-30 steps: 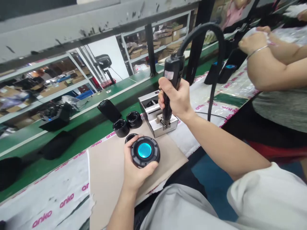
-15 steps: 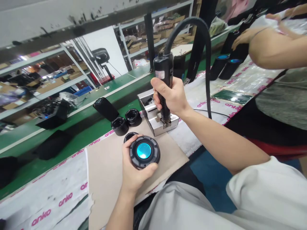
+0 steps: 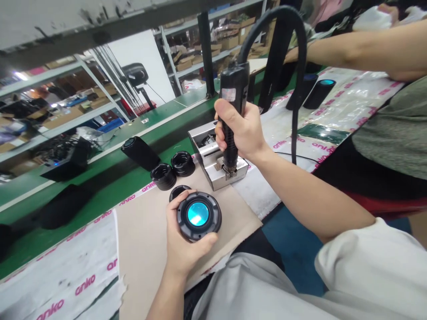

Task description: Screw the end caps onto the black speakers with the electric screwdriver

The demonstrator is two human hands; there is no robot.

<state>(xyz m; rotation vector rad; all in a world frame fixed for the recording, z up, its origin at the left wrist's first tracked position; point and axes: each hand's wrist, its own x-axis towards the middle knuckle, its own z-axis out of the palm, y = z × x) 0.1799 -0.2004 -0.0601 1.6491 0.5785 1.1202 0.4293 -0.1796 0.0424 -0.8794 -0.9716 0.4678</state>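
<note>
My left hand (image 3: 183, 249) grips a round black speaker end piece (image 3: 198, 215) by its rim, its shiny blue centre facing up, over a cardboard sheet (image 3: 143, 249). Wrapped around the upright handle of a black electric screwdriver (image 3: 234, 82) is my right hand (image 3: 239, 129). The driver's lower end is at the front of a metal box that looks like a screw feeder (image 3: 218, 181); its tip is hidden there. Just behind my left fingers lies another black ring (image 3: 177, 191), partly covered.
Two stacks of black rings (image 3: 163, 176) stand behind the cardboard, beside a tilted black cylinder (image 3: 140, 151). A thick black cable (image 3: 296, 89) arches from the driver. At right, a co-worker's arm (image 3: 350, 51) reaches over black cylinders with blue tops (image 3: 320, 93).
The view has shifted slightly. The screwdriver stays at the metal box, and the speaker piece has tilted a little in my left hand. The co-worker's arm has stretched further leftward.
</note>
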